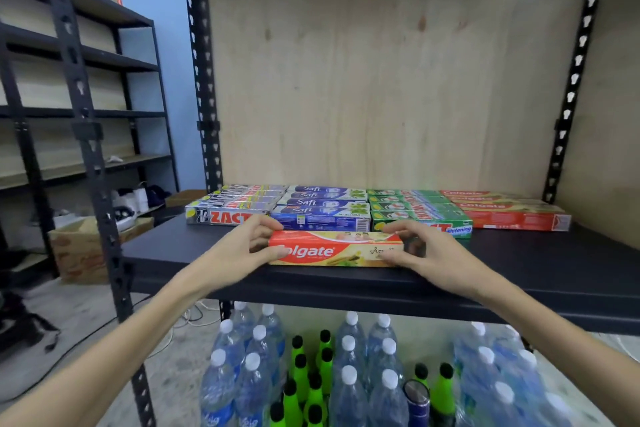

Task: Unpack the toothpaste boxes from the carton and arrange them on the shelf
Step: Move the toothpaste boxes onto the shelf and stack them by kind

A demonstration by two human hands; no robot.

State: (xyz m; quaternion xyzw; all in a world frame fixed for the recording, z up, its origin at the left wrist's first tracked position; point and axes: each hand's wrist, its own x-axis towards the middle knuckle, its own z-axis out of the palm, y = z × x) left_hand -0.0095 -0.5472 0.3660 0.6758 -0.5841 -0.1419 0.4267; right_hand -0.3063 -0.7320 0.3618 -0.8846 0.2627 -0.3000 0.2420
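1. Left hand (242,246): fingers curled over the left end of a red Colgate box (334,249), thumb on its front face; hides the logo's first letter.
2. Right hand (420,251): fingers curled over the box's right end, which it covers.
3. Colgate box: long printed carton, lying flat at the shelf's front, 6 o'clock of the stocked rows.
4. Rows behind, 9 to 3 o'clock: silver Zact boxes (227,213), blue Safi boxes (320,215), green Zact boxes (420,213), red Colgate stack (512,213); rear labels blurred.
5. Shelf (540,263): dark matte board, plywood back, perforated black posts.
6. Below: capped water bottles (349,388), green bottles (301,378), cut off by the frame.
7. At 9 o'clock: cardboard carton (81,250) on the concrete floor.
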